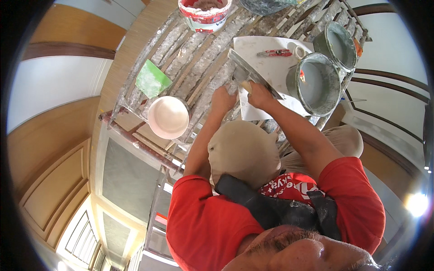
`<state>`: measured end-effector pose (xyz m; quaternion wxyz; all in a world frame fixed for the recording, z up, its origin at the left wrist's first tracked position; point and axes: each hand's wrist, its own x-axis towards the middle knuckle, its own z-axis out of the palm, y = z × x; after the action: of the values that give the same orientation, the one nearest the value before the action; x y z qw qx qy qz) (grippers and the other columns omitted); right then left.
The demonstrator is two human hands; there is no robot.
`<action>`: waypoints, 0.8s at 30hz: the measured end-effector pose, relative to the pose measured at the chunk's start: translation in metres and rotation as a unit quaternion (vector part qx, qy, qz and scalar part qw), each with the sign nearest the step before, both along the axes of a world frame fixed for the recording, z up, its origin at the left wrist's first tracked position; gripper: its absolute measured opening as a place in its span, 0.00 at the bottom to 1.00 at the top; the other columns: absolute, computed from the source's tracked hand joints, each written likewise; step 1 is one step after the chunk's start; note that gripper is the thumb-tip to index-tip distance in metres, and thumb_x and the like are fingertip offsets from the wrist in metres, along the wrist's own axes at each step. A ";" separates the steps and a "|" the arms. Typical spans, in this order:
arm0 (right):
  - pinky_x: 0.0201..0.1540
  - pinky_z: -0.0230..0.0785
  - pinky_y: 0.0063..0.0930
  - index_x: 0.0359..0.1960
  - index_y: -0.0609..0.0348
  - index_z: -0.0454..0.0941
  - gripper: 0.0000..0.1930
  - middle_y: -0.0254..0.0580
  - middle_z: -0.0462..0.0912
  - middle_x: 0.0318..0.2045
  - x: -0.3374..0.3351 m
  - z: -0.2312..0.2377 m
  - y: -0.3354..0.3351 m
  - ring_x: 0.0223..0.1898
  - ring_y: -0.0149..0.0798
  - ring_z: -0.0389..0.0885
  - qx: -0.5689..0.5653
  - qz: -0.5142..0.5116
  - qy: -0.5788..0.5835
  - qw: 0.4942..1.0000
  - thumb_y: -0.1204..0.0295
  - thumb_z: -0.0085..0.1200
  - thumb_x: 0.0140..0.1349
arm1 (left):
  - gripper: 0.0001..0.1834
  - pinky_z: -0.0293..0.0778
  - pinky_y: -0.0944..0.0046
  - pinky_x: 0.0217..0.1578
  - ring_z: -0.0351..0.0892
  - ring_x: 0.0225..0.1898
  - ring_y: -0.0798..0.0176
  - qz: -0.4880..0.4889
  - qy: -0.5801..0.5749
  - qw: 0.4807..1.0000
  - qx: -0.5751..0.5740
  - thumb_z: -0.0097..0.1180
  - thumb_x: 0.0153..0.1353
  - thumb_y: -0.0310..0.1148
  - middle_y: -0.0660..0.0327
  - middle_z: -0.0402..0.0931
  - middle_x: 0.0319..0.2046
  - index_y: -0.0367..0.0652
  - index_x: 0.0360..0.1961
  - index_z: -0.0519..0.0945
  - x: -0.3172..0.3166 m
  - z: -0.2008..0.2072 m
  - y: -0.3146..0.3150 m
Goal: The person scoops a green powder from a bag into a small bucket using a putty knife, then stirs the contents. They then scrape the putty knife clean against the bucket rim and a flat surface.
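My right hand (pixel 261 95) is closed around the wooden handle of a plastering trowel (pixel 255 74), whose long metal blade slants across the white sheet (pixel 248 107). Close beside it, my left hand (pixel 224 99) has its fingers curled near the trowel's handle side; what they hold, if anything, is hard to make out. Beyond the blade, a red utility knife (pixel 275 53) and a pale roll of tape (pixel 299 52) lie on the sheet. A white-dusted green block (pixel 153 79) and a pale round tub (pixel 168 117) are left of my left hand.
I sit on a plaster-caked slatted scaffold platform (pixel 199 58). Two dark buckets of greyish liquid, a nearer one (pixel 294 86) and a farther one (pixel 323 43), stand at the right. A red-and-white bucket (pixel 205 22) is at the far side. Past the left edge, the floor (pixel 126 180) lies well below.
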<state>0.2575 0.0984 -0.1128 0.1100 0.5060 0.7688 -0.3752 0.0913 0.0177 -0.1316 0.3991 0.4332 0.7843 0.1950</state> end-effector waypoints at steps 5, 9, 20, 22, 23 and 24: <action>0.52 0.73 0.54 0.54 0.63 0.72 0.23 0.68 0.83 0.39 0.026 0.025 -0.041 0.46 0.65 0.82 -0.022 0.042 -0.063 0.997 0.74 0.56 0.54 | 0.30 0.74 0.49 0.55 0.80 0.52 0.36 0.004 0.001 1.000 0.010 0.63 0.59 0.49 0.36 0.81 0.45 0.35 0.54 0.81 -0.015 -0.006 -0.002; 0.50 0.74 0.53 0.54 0.65 0.72 0.22 0.67 0.83 0.38 0.013 0.012 -0.019 0.45 0.64 0.83 0.024 0.037 -0.038 0.998 0.76 0.54 0.55 | 0.30 0.74 0.48 0.56 0.79 0.53 0.36 -0.009 -0.017 1.000 -0.013 0.63 0.59 0.49 0.36 0.81 0.47 0.36 0.54 0.81 -0.015 -0.005 0.000; 0.50 0.73 0.54 0.55 0.63 0.71 0.23 0.68 0.83 0.38 0.019 0.009 -0.023 0.45 0.66 0.82 0.016 0.039 -0.038 0.998 0.75 0.57 0.56 | 0.28 0.75 0.48 0.53 0.80 0.50 0.36 -0.023 0.009 0.999 0.026 0.63 0.58 0.47 0.35 0.81 0.45 0.36 0.52 0.82 -0.015 -0.007 -0.003; 0.51 0.74 0.53 0.52 0.65 0.71 0.21 0.67 0.83 0.38 0.025 0.022 -0.040 0.46 0.64 0.83 0.004 0.054 -0.053 0.997 0.76 0.55 0.55 | 0.28 0.75 0.48 0.54 0.80 0.50 0.36 -0.005 0.001 1.000 -0.016 0.63 0.58 0.47 0.35 0.81 0.45 0.36 0.53 0.82 -0.016 0.005 -0.001; 0.51 0.74 0.52 0.51 0.66 0.71 0.20 0.67 0.83 0.39 0.029 0.028 -0.049 0.46 0.64 0.83 -0.004 0.061 -0.063 0.996 0.77 0.53 0.54 | 0.28 0.75 0.48 0.54 0.80 0.49 0.36 0.002 -0.005 0.999 -0.039 0.63 0.58 0.47 0.35 0.81 0.45 0.36 0.53 0.82 -0.015 0.010 -0.003; 0.51 0.74 0.53 0.50 0.66 0.72 0.20 0.68 0.83 0.40 0.030 0.026 -0.052 0.46 0.64 0.83 -0.006 0.057 -0.060 0.997 0.77 0.52 0.54 | 0.28 0.76 0.48 0.53 0.81 0.49 0.36 -0.005 -0.002 1.000 -0.031 0.63 0.58 0.48 0.35 0.81 0.44 0.34 0.51 0.82 -0.015 0.004 -0.004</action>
<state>0.2873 0.0463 -0.0863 0.1803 0.4819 0.7862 -0.3422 0.0760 0.0138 -0.1279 0.4152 0.4243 0.7867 0.1696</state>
